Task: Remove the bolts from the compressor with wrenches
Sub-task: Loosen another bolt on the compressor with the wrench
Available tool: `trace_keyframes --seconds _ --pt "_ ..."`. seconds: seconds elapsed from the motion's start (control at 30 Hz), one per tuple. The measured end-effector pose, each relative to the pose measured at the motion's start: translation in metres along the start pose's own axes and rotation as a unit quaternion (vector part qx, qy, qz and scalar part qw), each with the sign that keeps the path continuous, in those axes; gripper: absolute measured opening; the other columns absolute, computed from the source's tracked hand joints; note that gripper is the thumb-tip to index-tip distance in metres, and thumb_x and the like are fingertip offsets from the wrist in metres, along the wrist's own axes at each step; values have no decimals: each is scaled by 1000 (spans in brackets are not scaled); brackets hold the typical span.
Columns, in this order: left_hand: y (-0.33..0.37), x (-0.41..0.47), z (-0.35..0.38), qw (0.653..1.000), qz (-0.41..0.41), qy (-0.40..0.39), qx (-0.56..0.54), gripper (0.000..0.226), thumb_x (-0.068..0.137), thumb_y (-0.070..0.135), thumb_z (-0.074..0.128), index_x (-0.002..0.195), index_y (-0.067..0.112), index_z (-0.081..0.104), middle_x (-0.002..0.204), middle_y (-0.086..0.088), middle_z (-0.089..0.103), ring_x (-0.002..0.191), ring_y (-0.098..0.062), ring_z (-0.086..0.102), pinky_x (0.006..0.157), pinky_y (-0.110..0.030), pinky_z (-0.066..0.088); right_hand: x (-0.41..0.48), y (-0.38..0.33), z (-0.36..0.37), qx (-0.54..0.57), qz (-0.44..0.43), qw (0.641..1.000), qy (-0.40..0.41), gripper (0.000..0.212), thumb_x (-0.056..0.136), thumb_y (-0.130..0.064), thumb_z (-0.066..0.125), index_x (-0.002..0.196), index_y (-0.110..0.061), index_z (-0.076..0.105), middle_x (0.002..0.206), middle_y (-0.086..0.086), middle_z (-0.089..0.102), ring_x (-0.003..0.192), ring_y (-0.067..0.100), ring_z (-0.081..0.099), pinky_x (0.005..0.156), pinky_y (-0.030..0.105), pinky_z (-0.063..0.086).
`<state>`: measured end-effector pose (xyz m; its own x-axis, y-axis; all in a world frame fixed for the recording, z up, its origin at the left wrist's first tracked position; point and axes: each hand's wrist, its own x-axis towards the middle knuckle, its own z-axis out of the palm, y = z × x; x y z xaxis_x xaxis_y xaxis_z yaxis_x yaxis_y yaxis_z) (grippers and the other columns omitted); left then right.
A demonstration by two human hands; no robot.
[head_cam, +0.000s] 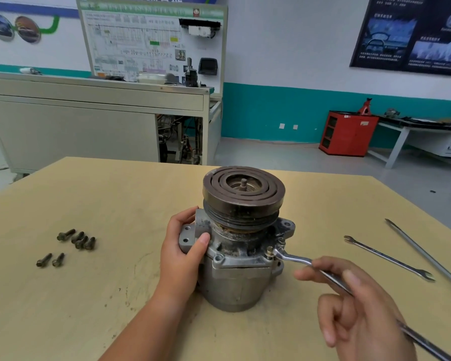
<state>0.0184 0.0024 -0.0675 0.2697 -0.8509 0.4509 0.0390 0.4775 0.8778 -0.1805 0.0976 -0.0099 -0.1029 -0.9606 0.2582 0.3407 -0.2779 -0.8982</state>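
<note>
Compressor (pixel 235 280): it is standing upright near the middle of the table (pixel 115 295), with the grey metal body below and the dark pulley (pixel 244 194) on top.
Surface: the body is showing dull grey casting with dark oily stains just under the pulley. The pulley face is showing ring-shaped slots, and a short shaft is standing in its centre.
Bolt (pixel 270 252): one bolt is standing raised out of the flange on the right side of the compressor, with a second bolt head just behind it.
Left hand (pixel 182 254): it is gripping the mounting ear on the left side of the compressor. The thumb is pressing on the front and the fingers are curling round behind.
Right hand (pixel 357 308): it is holding the shaft of the wrench (pixel 294 259) with curled fingers, and the index finger is stretching forward along it. This hand is apart from the compressor body, to its right and nearer to the camera.
Wrench head: it is sitting on the raised bolt, and the shaft is running down to the right through the hand.
Loose bolts (pixel 76 239): six dark bolts are lying on the table, well apart to the left of the compressor, four in a cluster and two nearer.
Other tools: a second wrench (pixel 388 257) and a long screwdriver (pixel 422 254) with a red handle are lying on the right.
</note>
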Motion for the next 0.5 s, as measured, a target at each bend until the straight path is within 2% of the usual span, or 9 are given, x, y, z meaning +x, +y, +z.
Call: trace_keyframes --seconds 0.03,0.13,0.23,0.3,0.4,0.43,0.5 --pt "0 0 0 1000 -2 0 2 52 63 44 61 112 25 57 103 7 67 93 -12 66 76 -26 53 -2 -2 4 -32 -14 999 8 22 70 -28 53 67 -20 72 74 17 72 22 10 38 34 5 15" --pt "0 0 0 1000 -6 0 8 52 63 45 60 111 26 57 103 8 67 93 -14 66 76 -32 53 -4 -3 13 -126 -49 991 10 16 70 -13 60 74 -22 73 70 14 72 25 14 43 32 9 25" --pt "1 0 0 1000 -9 3 9 52 63 45 60 111 27 57 104 4 67 94 -18 66 77 -38 53 -2 -2 15 -178 -73 981 10 26 71 -19 46 74 -23 72 71 7 73 27 16 41 35 9 30" --pt "0 0 0 1000 -10 3 9 51 63 45 61 111 27 57 105 2 67 94 -18 66 78 -40 53 1 -4 14 -193 -79 978 -1 28 71 -18 44 73 -22 73 69 7 73 28 16 40 35 9 30" --pt "-1 0 -1 1000 -13 3 8 50 63 44 61 110 29 58 105 3 67 94 -18 66 79 -40 53 19 -12 5 -164 -16 986 -31 25 65 -13 48 66 -14 72 62 17 68 26 13 34 34 9 25" --pt "-1 0 -1 1000 -14 3 9 50 63 44 61 110 30 58 105 3 67 95 -18 66 79 -40 53 30 -15 1 -136 24 989 -45 21 61 -12 50 62 -11 71 57 19 65 26 11 31 34 10 22" --pt "-1 0 -1 1000 -14 3 11 50 63 44 61 111 29 58 105 3 67 95 -18 66 80 -40 53 57 -19 -6 -76 121 986 -80 25 60 -15 44 52 -9 67 46 17 57 22 7 26 36 12 15"
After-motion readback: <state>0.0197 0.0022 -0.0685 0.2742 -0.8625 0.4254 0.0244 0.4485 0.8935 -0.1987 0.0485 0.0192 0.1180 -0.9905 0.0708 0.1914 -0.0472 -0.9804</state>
